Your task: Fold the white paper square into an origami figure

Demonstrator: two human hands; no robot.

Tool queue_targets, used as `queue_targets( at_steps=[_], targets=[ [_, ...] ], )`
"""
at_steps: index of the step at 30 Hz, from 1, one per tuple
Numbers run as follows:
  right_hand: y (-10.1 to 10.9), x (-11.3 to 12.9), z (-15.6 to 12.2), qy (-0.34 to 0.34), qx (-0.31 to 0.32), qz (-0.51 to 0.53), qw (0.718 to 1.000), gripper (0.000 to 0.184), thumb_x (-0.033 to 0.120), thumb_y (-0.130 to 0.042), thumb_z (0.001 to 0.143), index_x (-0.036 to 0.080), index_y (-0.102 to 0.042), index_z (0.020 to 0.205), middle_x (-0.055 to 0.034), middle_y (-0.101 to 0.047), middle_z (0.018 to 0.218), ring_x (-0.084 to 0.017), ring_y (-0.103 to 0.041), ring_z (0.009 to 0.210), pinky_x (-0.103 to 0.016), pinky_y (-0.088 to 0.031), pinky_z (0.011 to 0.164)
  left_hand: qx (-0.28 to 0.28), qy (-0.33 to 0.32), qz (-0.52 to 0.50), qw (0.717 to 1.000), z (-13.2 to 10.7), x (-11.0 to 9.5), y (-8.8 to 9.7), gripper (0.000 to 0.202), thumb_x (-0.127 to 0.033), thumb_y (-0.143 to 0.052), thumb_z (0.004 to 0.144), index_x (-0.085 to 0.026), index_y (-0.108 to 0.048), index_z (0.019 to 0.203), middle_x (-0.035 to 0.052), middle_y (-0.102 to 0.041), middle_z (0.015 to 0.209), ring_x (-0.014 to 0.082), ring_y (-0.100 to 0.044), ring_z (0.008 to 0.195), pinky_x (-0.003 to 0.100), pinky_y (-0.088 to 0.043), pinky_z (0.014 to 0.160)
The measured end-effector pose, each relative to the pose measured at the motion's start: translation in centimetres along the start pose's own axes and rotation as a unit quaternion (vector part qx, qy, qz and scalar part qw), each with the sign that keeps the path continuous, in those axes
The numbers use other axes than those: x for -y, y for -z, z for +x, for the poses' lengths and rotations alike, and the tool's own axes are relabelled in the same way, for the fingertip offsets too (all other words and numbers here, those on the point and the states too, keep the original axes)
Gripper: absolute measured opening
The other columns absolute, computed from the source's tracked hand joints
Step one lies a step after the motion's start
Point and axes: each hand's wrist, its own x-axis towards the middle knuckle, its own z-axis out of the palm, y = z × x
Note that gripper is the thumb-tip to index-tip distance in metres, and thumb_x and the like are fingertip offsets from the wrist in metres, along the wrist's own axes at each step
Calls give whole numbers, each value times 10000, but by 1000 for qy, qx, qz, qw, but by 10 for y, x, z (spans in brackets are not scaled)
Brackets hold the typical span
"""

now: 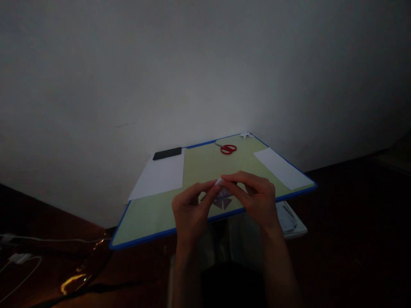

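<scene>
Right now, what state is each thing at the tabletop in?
Folded paper: creased, held
Left hand: pinching that paper
Right hand: also pinching it
Red scissors: flat, blades seemingly closed
Left sheet: flat, partly covered
Dark slab: flat atop that sheet
Right sheet: flat, uncovered
Paper star: folded, unheld

- The folded paper (224, 193) is small and whitish; its upper tip is narrow and pointed.
- Its lower side shows several triangular flaps, which spread outward and look greyer.
- It is held between the fingertips of the left hand (191, 209) and the right hand (258, 197), over the near edge of the board (150, 220).
- The fingers hide part of its folds.
</scene>
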Motion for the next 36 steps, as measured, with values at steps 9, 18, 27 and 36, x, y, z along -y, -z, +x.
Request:
queue_targets(
  at_steps=[9, 18, 27, 36],
  targets=[
    [0, 2, 1, -7, -9, 22, 1000, 112, 189, -788, 911, 283, -817, 965, 5, -805, 897, -169, -730, 823, -313, -567, 746, 3, -2, -15, 1000, -2, -3, -4, 71, -259, -839, 859, -275, -854, 926, 4, -840, 869, 173, -788, 765, 285, -648, 714],
    [1, 6, 1, -16, 6, 5, 1000, 98, 192, -808, 896, 259, -811, 967, 14, -790, 856, -144, -704, 769, -282, -535, 710, 32, -13, 7, 999, -1, -1, 0, 28, -230, -821, 871, -249, -839, 880, -4, -824, 834, 154, -760, 742, 253, -587, 699],
    [3, 7, 3, 18, 25, -31, 999, 88, 181, -715, 962, 248, -758, 925, 20, -756, 857, -143, -686, 796, -288, -519, 730, 106, 50, -61, 991, 2, 0, 5, 117, -298, -860, 829, -211, -818, 894, 13, -803, 811, 156, -733, 730, 238, -573, 666],
    [-1, 4, 2, 21, -19, -23, 999, 65, 208, -732, 961, 264, -759, 944, 21, -751, 858, -150, -672, 797, -298, -509, 728, 99, 120, -112, 981, 0, 0, -4, 133, -310, -884, 797, -193, -835, 840, 22, -789, 748, 139, -689, 653, 223, -539, 614]
  ],
)
